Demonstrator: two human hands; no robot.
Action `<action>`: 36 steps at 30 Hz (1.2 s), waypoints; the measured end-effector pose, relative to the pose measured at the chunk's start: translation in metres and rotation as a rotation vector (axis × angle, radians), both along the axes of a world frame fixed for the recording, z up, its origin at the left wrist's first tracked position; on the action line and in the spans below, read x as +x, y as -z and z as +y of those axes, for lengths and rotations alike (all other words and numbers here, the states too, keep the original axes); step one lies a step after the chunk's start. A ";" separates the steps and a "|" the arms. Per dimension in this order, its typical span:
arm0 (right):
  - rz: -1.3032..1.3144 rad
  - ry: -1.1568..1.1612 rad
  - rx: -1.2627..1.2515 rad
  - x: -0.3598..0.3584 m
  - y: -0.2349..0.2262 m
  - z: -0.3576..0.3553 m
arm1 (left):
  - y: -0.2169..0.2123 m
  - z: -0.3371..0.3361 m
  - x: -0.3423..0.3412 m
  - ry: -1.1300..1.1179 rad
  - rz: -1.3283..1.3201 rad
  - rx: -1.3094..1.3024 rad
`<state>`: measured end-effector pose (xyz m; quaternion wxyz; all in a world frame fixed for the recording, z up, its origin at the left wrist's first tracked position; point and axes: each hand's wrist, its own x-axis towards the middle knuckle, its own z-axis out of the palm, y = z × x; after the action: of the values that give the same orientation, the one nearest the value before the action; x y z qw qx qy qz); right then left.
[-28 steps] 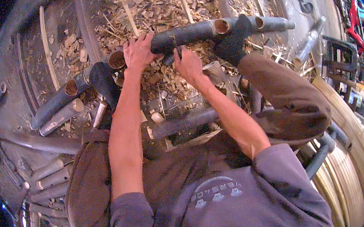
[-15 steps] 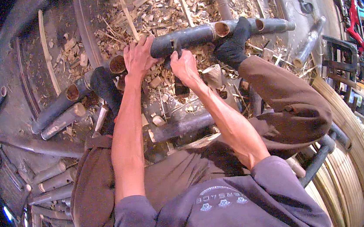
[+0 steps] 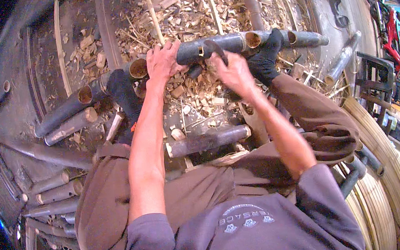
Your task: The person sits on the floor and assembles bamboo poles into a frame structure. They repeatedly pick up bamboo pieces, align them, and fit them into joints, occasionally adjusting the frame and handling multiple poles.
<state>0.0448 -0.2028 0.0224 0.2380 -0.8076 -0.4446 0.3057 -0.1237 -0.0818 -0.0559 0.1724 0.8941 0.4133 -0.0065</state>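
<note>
A long dark bamboo pole (image 3: 223, 42) lies across in front of me, with several round openings cut into its top. My left hand (image 3: 163, 63) is wrapped over the pole left of its middle. To the right of that hand, a small square notch (image 3: 200, 51) shows in the pole's wall. My right hand (image 3: 234, 76), slightly blurred, is closed around a dark, narrow-bladed hand tool (image 3: 215, 51). Its blade points up and left, by the pole to the right of the notch; whether it touches is unclear. My feet in dark socks rest at the pole, the left (image 3: 122, 91) and the right (image 3: 268, 58).
Wood chips (image 3: 170, 17) cover the ground beyond and beneath the pole. A short bamboo piece (image 3: 209, 141) lies before my lap, with another piece (image 3: 72, 125) at left. Bundled pale strips (image 3: 381, 155) curve at right, near a dark crate (image 3: 376, 76). More bamboo tubes (image 3: 57, 192) lie at lower left.
My right hand has moved right and toward me with the tool, off the notch, which now shows. The left hand keeps its hold on the pole. The whole view has shifted slightly.
</note>
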 end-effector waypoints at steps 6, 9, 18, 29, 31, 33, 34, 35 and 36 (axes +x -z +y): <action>-0.291 -0.554 -0.071 0.068 -0.002 0.020 | 0.000 -0.001 0.005 0.031 -0.023 0.021; -0.296 -0.642 -0.130 0.069 0.000 0.031 | 0.008 -0.004 -0.002 0.035 -0.132 0.132; -0.303 -0.652 -0.156 0.072 0.010 0.035 | 0.003 -0.002 0.003 0.018 0.035 -0.002; -0.371 -0.742 -0.173 0.085 0.018 0.043 | 0.007 -0.003 0.002 0.007 -0.099 0.125; -0.380 -0.786 -0.173 0.085 0.011 0.050 | 0.002 -0.002 0.003 0.001 -0.059 0.082; -0.400 -0.839 -0.204 0.081 0.003 0.058 | 0.005 -0.001 0.002 -0.004 -0.077 0.083; -0.409 -0.866 -0.220 0.078 -0.001 0.063 | 0.008 -0.001 0.002 -0.008 -0.085 0.082; -0.430 -0.898 -0.250 0.076 -0.003 0.067 | 0.010 -0.002 0.001 -0.016 -0.095 0.088; -0.449 -0.929 -0.282 0.075 -0.003 0.071 | 0.013 -0.003 0.002 -0.021 -0.104 0.092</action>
<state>0.1198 -0.1321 0.0258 -0.1341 -0.5956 -0.7499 0.2550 -0.1218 -0.0846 -0.0687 0.1522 0.8957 0.4133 0.0608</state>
